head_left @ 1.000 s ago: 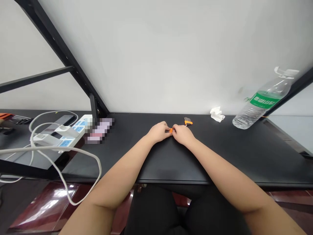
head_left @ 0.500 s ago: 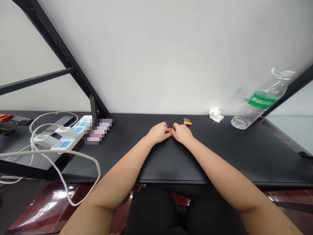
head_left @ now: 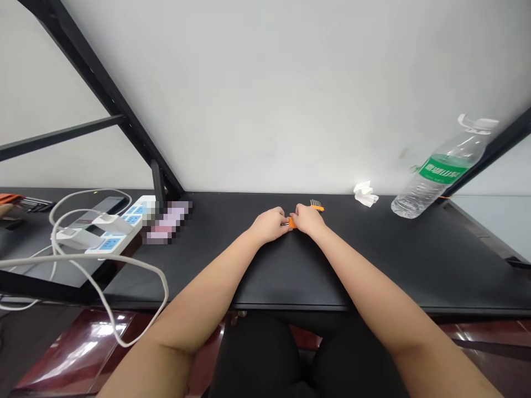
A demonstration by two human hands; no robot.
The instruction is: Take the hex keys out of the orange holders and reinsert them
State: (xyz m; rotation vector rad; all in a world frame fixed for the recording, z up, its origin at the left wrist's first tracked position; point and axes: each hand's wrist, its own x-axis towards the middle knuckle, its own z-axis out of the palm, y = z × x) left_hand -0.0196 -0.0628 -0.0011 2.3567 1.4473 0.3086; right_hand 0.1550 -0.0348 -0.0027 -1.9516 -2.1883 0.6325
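Observation:
My left hand (head_left: 269,225) is closed, with its fingertips on the thin metal rods at the left end of a small orange holder (head_left: 292,223). From the other side my right hand (head_left: 309,219) pinches the orange part, its thumb and fingers close to my left fingertips. Both hands rest low over the black table. Just behind my right hand lies a second orange holder (head_left: 317,208) with several thin metal rods pointing toward the wall. Fingers cover much of the held piece, so its exact kind does not show.
A crumpled tissue (head_left: 365,194) and a large water bottle (head_left: 440,171) stand to the right by the wall. On the left are a power strip (head_left: 135,218) with white chargers and cables, a phone (head_left: 105,205), a blurred pinkish item (head_left: 170,222) and an orange set of dark rods (head_left: 10,198).
My right hand has shifted slightly up, and more of the orange piece and its rods shows between my hands. The left hand has hardly moved.

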